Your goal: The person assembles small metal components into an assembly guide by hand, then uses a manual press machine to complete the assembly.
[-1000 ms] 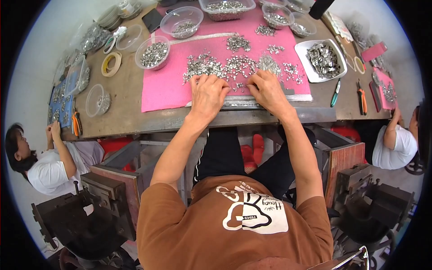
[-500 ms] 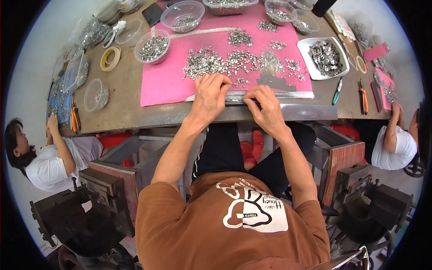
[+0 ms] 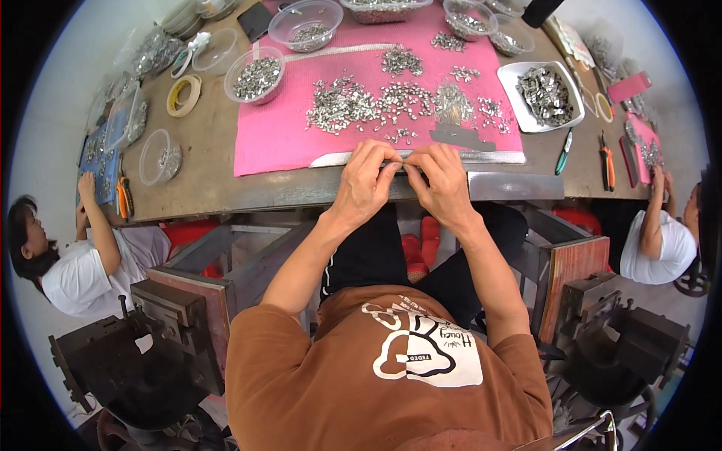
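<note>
Over the front edge of the table, my left hand [image 3: 364, 180] and my right hand [image 3: 441, 184] meet at the fingertips, each in a pinch. Whatever lies between them is too small to make out. Just beyond my fingers is a pink mat [image 3: 274, 146] with a whitish strip [image 3: 492, 157] along its near edge. On the mat lie a large heap of small silvery metal parts [image 3: 338, 107], a looser spread of similar parts [image 3: 404, 101] and a pile of thin metal pins [image 3: 453, 104]. A flat grey piece [image 3: 460, 137] rests just past my right hand.
Clear tubs of metal parts [image 3: 256, 78] stand along the mat's far side. At right are a white tray [image 3: 506, 84], green-handled pliers [image 3: 564, 152] and orange-handled pliers [image 3: 606, 161]. A tape roll [image 3: 183, 95] lies left. People work at both sides [image 3: 98, 263], beside dark machines [image 3: 162, 331].
My left hand has come back from the near edge of the heap, nearer to me and rightward. Its fingertips now meet those of my right hand, which has shifted only slightly.
</note>
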